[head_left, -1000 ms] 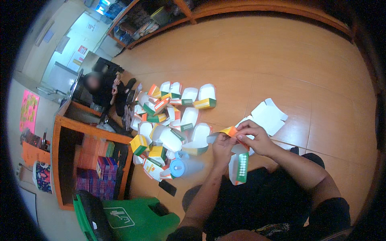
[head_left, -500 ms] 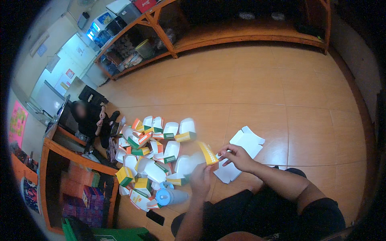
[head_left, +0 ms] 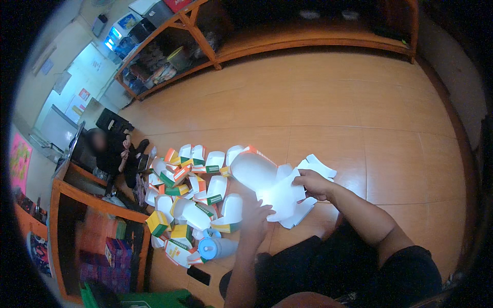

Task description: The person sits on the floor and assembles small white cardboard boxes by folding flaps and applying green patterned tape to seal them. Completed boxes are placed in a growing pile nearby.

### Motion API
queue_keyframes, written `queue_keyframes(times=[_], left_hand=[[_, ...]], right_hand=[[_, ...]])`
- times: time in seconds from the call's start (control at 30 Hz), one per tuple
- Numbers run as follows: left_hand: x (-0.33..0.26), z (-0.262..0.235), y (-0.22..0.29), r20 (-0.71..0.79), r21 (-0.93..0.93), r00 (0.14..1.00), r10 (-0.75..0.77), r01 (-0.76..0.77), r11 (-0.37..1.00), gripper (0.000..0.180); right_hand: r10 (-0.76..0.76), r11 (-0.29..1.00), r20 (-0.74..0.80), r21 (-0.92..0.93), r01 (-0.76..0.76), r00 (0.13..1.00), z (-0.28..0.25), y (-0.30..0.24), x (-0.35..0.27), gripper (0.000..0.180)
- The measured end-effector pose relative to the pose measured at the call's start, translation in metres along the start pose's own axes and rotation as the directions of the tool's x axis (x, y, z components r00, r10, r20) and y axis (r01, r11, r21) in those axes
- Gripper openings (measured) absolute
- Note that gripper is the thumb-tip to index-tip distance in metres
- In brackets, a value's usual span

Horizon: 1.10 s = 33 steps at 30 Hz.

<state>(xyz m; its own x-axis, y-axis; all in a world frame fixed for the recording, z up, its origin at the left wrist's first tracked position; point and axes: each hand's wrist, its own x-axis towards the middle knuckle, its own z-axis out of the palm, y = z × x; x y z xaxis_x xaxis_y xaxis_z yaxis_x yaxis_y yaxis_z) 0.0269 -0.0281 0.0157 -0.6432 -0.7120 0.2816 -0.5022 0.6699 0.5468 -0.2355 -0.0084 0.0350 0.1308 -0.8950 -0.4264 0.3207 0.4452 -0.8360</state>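
Observation:
A white cardboard food box (head_left: pixel 282 197), partly unfolded, is held up between my hands with its plain inside showing. My right hand (head_left: pixel 314 185) pinches its right edge, thumb on top. At its lower left edge is my left hand (head_left: pixel 254 220), somewhat blurred, its fingertips closed on the card. A curved white panel with an orange rim (head_left: pixel 254 167) lies against the held card; whether the two are joined I cannot tell. Under the right hand, flat white box blanks (head_left: pixel 318 165) are stacked on the floor. Folded boxes in yellow, green and orange (head_left: pixel 197 215) are heaped to the left.
A light blue tumbler (head_left: pixel 218 248) and a black phone (head_left: pixel 198 275) are on the floor by the heap. Beyond it sits another person in dark clothes (head_left: pixel 110 154). Wooden shelves stand at the left (head_left: pixel 102 200) and far side (head_left: pixel 308 49).
The yellow-sided box from before is no longer between my hands; a wide white one is there. My right hand has moved slightly right and up, and the view has shifted a little.

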Motion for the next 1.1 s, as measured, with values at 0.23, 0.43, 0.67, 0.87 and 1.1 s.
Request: queue_keyframes(times=[0.23, 0.43, 0.67, 0.87, 1.1], left_hand=[[0.011, 0.007, 0.054, 0.112, 0.036, 0.993, 0.022, -0.026, 0.999, 0.029], [0.011, 0.02, 0.056, -0.01, -0.103, 0.995, -0.097, 0.095, 0.99, 0.023], [0.009, 0.021, 0.048, -0.029, -0.333, 0.936, -0.35, 0.321, 0.886, 0.017], [0.007, 0.033, 0.029, -0.027, -0.536, 0.873, -0.487, 0.399, 0.744, 0.016], [0.007, 0.038, 0.027, -0.007, -0.79, 0.787, -0.617, 0.374, 0.486, 0.012]], right_hand=[[-0.363, 0.867, -0.294, -0.454, 0.205, 0.884, -0.001, 0.056, 0.039, 0.026], [-0.535, 0.809, -0.355, -0.478, 0.342, 0.767, -0.003, 0.077, 0.05, 0.026], [-0.411, 0.911, -0.373, -0.186, 0.367, 0.832, 0.026, 0.05, 0.033, 0.027], [-0.152, 0.963, -0.119, 0.204, 0.174, 0.981, 0.037, 0.041, 0.02, 0.01], [-0.371, 0.926, -0.091, -0.102, 0.362, 0.924, 0.031, 0.046, 0.024, 0.012]])
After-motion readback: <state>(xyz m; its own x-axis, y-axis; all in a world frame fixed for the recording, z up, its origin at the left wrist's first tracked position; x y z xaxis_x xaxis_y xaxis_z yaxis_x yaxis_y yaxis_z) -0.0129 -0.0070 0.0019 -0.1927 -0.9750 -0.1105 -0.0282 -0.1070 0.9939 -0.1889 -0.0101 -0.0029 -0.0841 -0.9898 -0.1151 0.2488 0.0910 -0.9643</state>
